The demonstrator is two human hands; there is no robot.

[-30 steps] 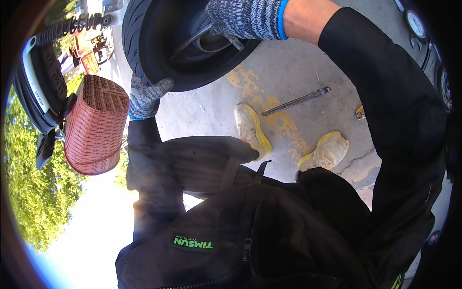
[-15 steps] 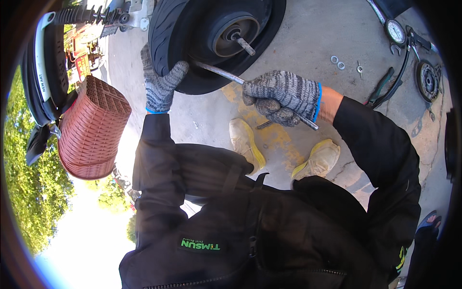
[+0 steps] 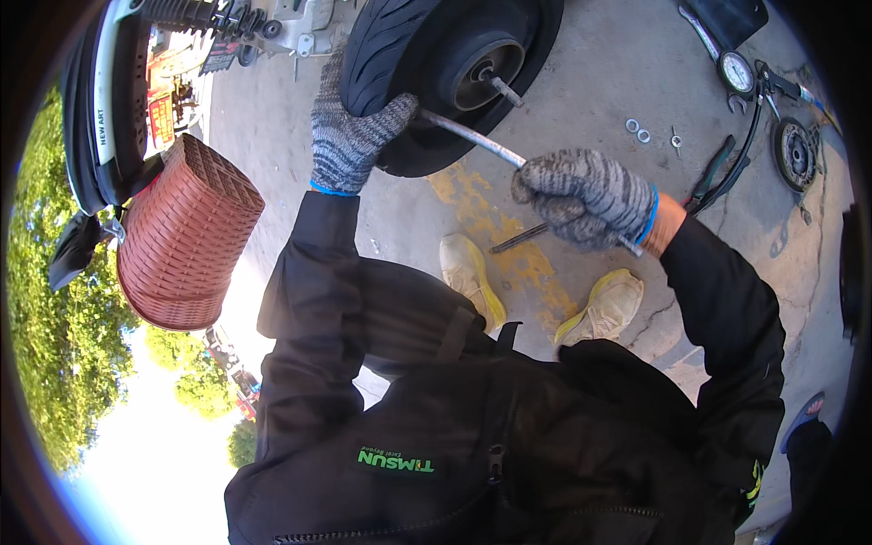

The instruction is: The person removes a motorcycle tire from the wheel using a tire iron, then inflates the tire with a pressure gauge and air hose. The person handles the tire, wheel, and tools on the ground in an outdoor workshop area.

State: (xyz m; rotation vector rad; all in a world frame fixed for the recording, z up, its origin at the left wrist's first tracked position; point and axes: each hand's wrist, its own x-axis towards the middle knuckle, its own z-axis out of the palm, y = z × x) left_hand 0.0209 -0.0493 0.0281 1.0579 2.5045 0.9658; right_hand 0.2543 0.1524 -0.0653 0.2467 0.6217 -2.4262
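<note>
We have the scooter tyre (image 3: 386, 50) at the far middle of the scene, a metal hub (image 3: 472, 93) with a protruding axle (image 3: 506, 91) inside it. Our gloved left hand (image 3: 356, 134) clasps the tyre's left near edge, thumb on the sidewall. Our gloved right hand (image 3: 586, 195) is closed tightly around a tyre lever (image 3: 481, 141), whose far end meets the tyre just beside our left thumb. Near the lever, a second bar (image 3: 520, 238) lies on the concrete floor (image 3: 581, 100); far right, we see two washers (image 3: 632, 125) and a dial gauge (image 3: 737, 73).
</note>
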